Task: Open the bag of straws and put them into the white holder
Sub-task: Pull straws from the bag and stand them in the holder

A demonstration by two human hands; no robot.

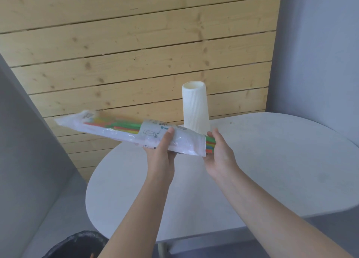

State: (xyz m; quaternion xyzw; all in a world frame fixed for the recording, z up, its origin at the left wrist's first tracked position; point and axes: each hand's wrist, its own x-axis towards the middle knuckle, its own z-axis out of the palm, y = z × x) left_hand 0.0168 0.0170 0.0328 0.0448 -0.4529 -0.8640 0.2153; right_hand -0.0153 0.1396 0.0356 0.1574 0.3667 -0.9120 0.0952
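A long clear plastic bag of straws [124,130] lies almost level in the air above the white table [272,160], its far end pointing left. My left hand [162,147] grips the bag around its right part, thumb on top. The coloured straws [210,144] stick out of the bag's open right end, and my right hand [219,151] is closed around these ends. The white ribbed holder [195,106] stands upright on the table just behind my hands, its mouth open upward.
A wooden slat floor [126,44] lies beyond the table. Grey upholstered surfaces stand at the left [29,160] and the right [320,53]. A dark object [77,244] sits at the bottom left beside my left forearm.
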